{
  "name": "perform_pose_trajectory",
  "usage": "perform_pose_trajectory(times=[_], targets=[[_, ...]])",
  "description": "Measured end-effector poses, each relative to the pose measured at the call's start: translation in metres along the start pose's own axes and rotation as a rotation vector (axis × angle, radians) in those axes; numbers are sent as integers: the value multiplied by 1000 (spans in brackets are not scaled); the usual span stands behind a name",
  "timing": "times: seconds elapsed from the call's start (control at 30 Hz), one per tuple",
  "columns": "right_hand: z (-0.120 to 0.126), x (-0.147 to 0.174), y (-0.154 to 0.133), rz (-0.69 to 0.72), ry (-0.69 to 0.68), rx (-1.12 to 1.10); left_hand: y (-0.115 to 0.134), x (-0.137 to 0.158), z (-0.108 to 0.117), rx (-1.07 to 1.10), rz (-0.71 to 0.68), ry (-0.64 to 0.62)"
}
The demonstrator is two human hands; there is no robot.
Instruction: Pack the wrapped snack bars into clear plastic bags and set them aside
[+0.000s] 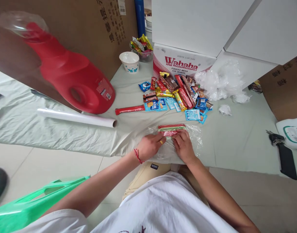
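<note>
Two ends, two hands: the left hand (149, 147) and the right hand (184, 147) meet at the wrapped bars (171, 126) on the table (236, 139).
Red and green, the wrapped bars lie on clear plastic film (194, 136) near the table's front edge, just beyond the hands, their long axis running side to side before the person. At the near left corner the left hand's fingers are bent in; whether they grip or only press, one cannot tell. Over the right end, the right hand's fingers are closed on the nearest bar. Neither hand is clearly nearer. Farther back, apart from them, sits a pile of snacks (186, 97).
</note>
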State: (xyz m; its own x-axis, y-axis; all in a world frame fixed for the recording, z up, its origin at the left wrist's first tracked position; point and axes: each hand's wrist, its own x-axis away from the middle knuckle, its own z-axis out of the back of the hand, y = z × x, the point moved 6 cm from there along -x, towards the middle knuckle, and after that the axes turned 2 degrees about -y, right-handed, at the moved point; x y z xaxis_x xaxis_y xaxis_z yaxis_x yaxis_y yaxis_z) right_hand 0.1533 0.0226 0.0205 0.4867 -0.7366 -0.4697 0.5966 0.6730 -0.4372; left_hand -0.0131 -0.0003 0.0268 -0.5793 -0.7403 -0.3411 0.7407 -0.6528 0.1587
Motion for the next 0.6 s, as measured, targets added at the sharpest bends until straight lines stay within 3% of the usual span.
perform_pose_trajectory(times=[0.23, 0.37, 0.47, 0.6], targets=[[-3, -3, 0, -17, -12, -35, 13, 5, -3, -102, -134, 80], [16, 4, -5, -37, -34, -111, 12, 2, -8, 17, -226, 33], [31, 23, -14, -3, -117, -50, 5, 2, -11, 140, -203, 2], [31, 48, -22, 23, -198, 110, -6, 5, -12, 294, -130, 8]])
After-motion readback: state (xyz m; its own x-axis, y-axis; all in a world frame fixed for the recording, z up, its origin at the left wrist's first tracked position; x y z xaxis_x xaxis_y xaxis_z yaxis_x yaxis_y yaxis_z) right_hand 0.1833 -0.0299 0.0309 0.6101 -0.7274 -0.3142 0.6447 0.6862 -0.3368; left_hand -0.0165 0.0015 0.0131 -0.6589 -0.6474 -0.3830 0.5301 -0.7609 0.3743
